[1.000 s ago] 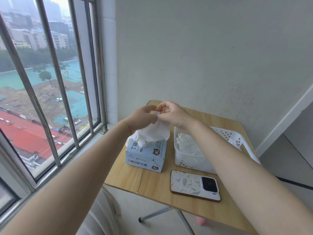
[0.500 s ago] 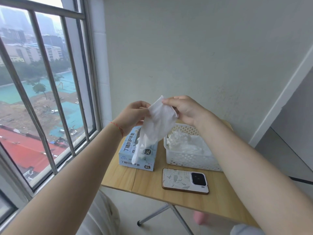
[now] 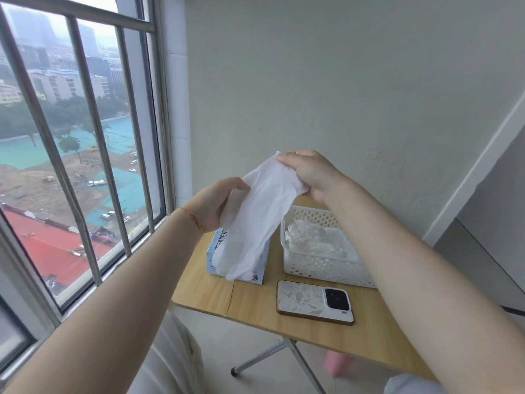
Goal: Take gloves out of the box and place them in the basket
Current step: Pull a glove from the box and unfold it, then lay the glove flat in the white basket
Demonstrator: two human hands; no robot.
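Note:
A white glove [image 3: 257, 220] hangs stretched in the air above the light blue glove box [image 3: 213, 255], hiding most of the box. My right hand [image 3: 308, 173] pinches the glove's upper edge. My left hand [image 3: 217, 204] grips its left side, lower down. To the right of the box stands a white perforated basket [image 3: 318, 267] with several crumpled white gloves [image 3: 312, 241] inside.
A phone [image 3: 314, 302] in a pale patterned case lies face down on the small wooden folding table [image 3: 255, 305], in front of the basket. A barred window [image 3: 85, 155] fills the left side. A plain wall stands close behind the table.
Both hands have lifted the glove out of the box and spread it open in the air. My right hand has moved up and to the right, so the glove now hangs longer.

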